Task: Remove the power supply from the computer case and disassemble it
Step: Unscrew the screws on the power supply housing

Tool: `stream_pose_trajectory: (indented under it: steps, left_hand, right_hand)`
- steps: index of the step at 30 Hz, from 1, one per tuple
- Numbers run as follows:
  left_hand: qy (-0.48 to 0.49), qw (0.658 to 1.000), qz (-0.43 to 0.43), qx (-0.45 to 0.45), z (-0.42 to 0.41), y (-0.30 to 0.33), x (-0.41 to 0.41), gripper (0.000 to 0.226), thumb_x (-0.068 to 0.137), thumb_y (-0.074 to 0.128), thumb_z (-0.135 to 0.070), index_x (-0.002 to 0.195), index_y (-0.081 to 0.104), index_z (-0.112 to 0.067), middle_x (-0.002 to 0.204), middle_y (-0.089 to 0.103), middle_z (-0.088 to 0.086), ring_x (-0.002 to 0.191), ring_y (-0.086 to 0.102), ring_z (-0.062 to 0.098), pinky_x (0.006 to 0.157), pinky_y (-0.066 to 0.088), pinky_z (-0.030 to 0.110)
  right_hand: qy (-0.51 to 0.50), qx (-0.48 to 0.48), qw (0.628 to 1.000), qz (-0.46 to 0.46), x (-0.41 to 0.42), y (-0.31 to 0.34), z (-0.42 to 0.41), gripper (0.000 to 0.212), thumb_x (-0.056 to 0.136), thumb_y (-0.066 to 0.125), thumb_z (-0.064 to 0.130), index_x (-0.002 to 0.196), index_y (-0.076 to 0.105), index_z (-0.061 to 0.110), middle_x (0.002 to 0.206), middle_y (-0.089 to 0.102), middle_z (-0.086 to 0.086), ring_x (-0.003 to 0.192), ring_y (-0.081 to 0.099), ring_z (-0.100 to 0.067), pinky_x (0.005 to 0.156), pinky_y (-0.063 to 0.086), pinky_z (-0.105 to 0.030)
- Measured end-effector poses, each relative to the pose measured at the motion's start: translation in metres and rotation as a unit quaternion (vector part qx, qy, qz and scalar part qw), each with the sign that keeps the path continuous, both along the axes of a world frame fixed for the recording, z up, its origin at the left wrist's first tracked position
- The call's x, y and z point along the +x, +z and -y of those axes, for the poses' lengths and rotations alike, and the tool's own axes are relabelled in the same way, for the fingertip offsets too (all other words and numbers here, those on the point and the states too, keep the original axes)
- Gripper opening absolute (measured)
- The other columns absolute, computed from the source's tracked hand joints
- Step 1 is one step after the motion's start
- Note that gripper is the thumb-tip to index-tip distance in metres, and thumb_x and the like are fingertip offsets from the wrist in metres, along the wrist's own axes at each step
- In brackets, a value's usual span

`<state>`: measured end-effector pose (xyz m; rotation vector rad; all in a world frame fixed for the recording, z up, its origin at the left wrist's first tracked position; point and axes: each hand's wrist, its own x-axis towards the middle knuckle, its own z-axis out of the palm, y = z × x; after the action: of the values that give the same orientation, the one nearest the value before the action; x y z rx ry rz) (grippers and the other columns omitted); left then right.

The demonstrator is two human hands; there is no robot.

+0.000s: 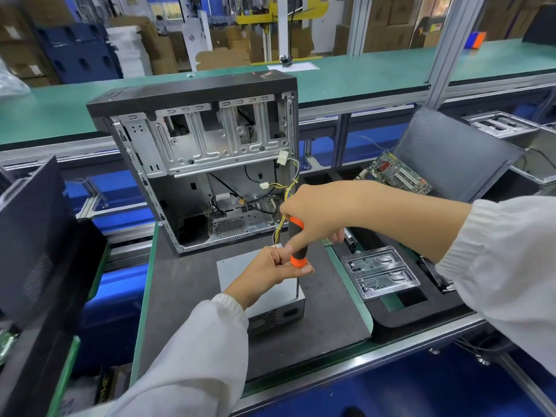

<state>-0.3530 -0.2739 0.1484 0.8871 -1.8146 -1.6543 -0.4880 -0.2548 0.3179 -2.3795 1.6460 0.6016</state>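
Observation:
The grey power supply (pixel 279 308) lies on the dark mat in front of the open computer case (pixel 198 164). Its yellow and black cables (pixel 288 188) run up into the case. My right hand (pixel 319 212) grips a screwdriver (pixel 298 245) with an orange and black handle, held upright, its shaft reaching down to the power supply's top near its right edge. My left hand (pixel 270 269) holds the lower end of the handle with curled fingers, just above the power supply.
A clear plastic tray (pixel 379 272) with screws lies to the right on the mat. Behind it a motherboard (pixel 394 173) leans in a black bin with a case panel (pixel 451 155). Another dark case (pixel 33 236) stands at the left. A green conveyor (pixel 361 76) runs behind.

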Motion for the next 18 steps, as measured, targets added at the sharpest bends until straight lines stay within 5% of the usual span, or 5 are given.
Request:
stream_pose_trajectory:
  steps: [4,8,12,18]
  left_hand:
    - [-0.012,1.000,0.008,-0.009,0.001,0.002,0.005,0.007,0.085,0.074,-0.015,0.085,0.077,-0.022,0.071,0.055,0.010,0.065,0.044,0.011,0.057,0.035,0.006]
    - [-0.035,0.997,0.067,-0.016,0.008,-0.008,0.018,0.017,0.085,0.076,-0.017,0.102,0.074,-0.014,0.061,0.020,0.005,0.056,0.022,0.014,0.054,0.028,0.013]
    - [-0.047,0.983,0.163,-0.070,0.012,-0.026,0.030,0.017,0.083,0.077,-0.014,0.100,0.072,-0.012,0.054,0.023,-0.010,0.050,0.021,0.008,0.052,0.019,0.021]
    - [-0.044,0.976,0.165,-0.137,0.006,-0.038,0.017,0.013,0.079,0.080,-0.029,0.084,0.069,-0.024,0.052,0.024,-0.011,0.052,0.023,0.008,0.053,0.020,0.022]
  right_hand:
    - [0.014,-0.022,1.000,0.012,0.001,-0.007,0.005,0.036,0.090,0.058,0.047,0.084,0.049,0.013,0.034,0.054,0.005,0.044,0.065,-0.016,0.045,0.042,-0.021]
    - [0.018,-0.020,0.999,0.021,-0.002,-0.007,0.008,0.034,0.091,0.056,0.044,0.081,0.047,0.013,0.029,0.049,0.010,0.055,0.069,-0.020,0.048,0.041,-0.023]
    - [0.003,-0.025,0.999,0.025,-0.004,0.001,0.009,0.035,0.091,0.056,0.044,0.084,0.052,0.010,0.034,0.055,0.007,0.045,0.066,-0.016,0.048,0.042,-0.021]
    - [-0.019,-0.015,0.998,0.050,-0.004,0.013,0.012,0.039,0.092,0.056,0.044,0.097,0.055,0.005,0.039,0.059,0.007,0.045,0.066,-0.016,0.052,0.050,-0.022]
